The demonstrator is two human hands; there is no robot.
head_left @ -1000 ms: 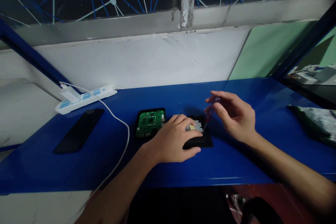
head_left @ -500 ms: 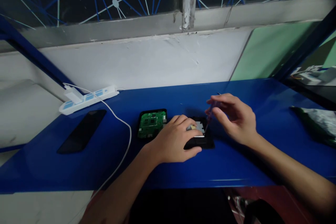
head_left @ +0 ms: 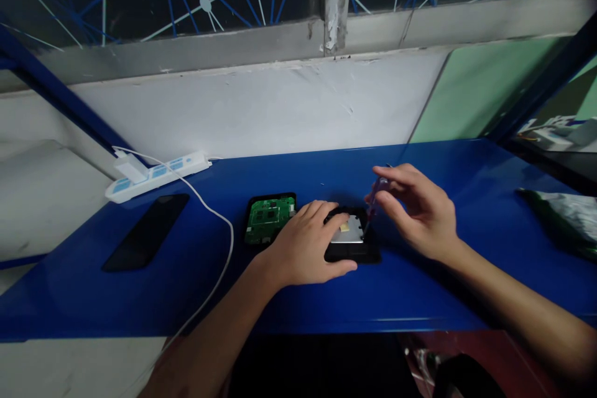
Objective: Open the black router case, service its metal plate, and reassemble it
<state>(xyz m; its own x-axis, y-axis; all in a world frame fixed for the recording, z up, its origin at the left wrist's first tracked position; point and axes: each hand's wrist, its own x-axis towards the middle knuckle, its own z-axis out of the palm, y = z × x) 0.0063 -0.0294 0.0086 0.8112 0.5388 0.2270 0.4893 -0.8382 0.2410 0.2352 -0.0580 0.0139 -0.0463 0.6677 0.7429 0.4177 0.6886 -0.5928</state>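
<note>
My right hand (head_left: 417, 208) pinches a screwdriver (head_left: 380, 186) with a purple, see-through handle. Its shaft slants down to the right edge of a silver metal plate (head_left: 349, 235), which lies in a black plastic casing (head_left: 357, 253). Over the left part of the casing rests my left hand (head_left: 308, 242), fingers spread, steadying it with nothing gripped. A small yellowish patch (head_left: 344, 226) shows on the plate near the index finger. Just left of that hand sits a black housing with a green circuit board (head_left: 269, 221), partly covered by the hand.
A black phone-like slab (head_left: 145, 233) lies on the blue table (head_left: 280, 311) at the left. Behind it, a white power strip (head_left: 158, 176) holds a plugged-in charger, and its white cable (head_left: 231, 233) loops toward the front edge. A silver and dark bag (head_left: 566, 217) lies far right.
My left index finger has drawn back from the plate's right side, uncovering more of the plate and the yellowish patch. The right hand stays nearly in place with the screwdriver.
</note>
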